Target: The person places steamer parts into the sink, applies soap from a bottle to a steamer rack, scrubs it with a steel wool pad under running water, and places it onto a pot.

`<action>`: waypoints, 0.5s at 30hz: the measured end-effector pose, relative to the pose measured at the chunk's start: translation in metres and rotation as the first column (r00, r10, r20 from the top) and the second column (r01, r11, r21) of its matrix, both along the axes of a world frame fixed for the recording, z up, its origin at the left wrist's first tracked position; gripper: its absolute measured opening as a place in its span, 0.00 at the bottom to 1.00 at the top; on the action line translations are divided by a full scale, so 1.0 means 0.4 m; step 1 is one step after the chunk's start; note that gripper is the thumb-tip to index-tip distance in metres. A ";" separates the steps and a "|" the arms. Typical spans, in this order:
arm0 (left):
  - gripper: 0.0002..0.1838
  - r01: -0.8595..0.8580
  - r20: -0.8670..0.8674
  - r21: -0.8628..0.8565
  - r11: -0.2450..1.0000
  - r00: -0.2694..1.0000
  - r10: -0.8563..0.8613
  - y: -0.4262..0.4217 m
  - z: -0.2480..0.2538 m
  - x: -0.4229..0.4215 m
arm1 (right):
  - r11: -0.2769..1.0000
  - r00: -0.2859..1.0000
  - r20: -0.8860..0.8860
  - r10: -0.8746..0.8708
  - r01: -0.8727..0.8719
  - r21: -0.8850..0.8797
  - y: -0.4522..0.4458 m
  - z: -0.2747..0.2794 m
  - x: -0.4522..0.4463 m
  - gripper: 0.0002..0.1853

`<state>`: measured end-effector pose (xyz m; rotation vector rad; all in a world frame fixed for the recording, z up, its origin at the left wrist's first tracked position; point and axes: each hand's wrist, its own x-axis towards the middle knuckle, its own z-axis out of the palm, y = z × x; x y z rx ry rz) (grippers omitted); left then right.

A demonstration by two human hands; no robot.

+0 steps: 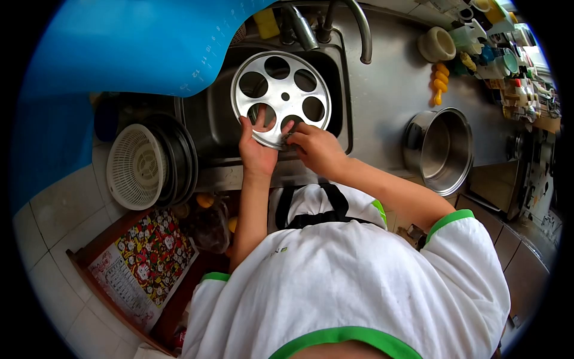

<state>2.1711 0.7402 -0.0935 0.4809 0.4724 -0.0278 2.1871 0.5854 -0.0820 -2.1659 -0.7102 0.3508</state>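
A round metal steamer rack (285, 81) with several large holes is tilted up over the sink (206, 125). My left hand (258, 146) grips its lower left edge, the thumb in front and fingers showing through a hole from behind. At the lower right rim, my right hand (315, 146) is closed on a small dark, rough-looking wad (289, 139), perhaps a scouring pad, pressed against the rack. Most of that wad is hidden by my fingers.
A faucet (304, 33) arches above the sink. On the right counter stands a steel pot (445, 149), with a stone-coloured mortar (436, 45) and bottles behind. Left of the sink are a white colander (136, 167) and dark pans (182, 158). A blue sheet (137, 48) hangs upper left.
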 end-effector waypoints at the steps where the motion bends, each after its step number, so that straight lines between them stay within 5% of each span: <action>1: 0.32 0.010 -0.002 0.004 1.000 1.000 -0.010 0.001 -0.009 -0.004 | 0.997 0.999 -0.032 0.017 -0.020 -0.075 -0.021 -0.011 0.004 0.10; 10: 0.36 -0.023 -0.025 0.107 0.994 0.999 0.026 0.011 -0.005 0.014 | 0.999 0.996 0.090 0.002 0.002 -0.047 0.042 0.019 0.003 0.11; 13: 0.34 0.044 -0.153 -0.079 0.996 0.987 -0.056 -0.017 -0.062 -0.005 | 0.998 0.982 0.181 -0.052 0.044 0.051 0.081 0.045 0.021 0.10; 14: 0.33 0.103 0.056 -0.235 0.966 0.994 -0.093 -0.015 -0.065 -0.011 | 0.997 0.973 0.219 -0.075 0.067 0.040 0.105 0.027 0.037 0.09; 15: 0.32 0.103 0.052 -0.292 0.951 0.994 -0.092 -0.009 -0.068 -0.013 | 0.997 0.980 0.185 -0.066 0.059 0.045 0.099 0.024 0.034 0.09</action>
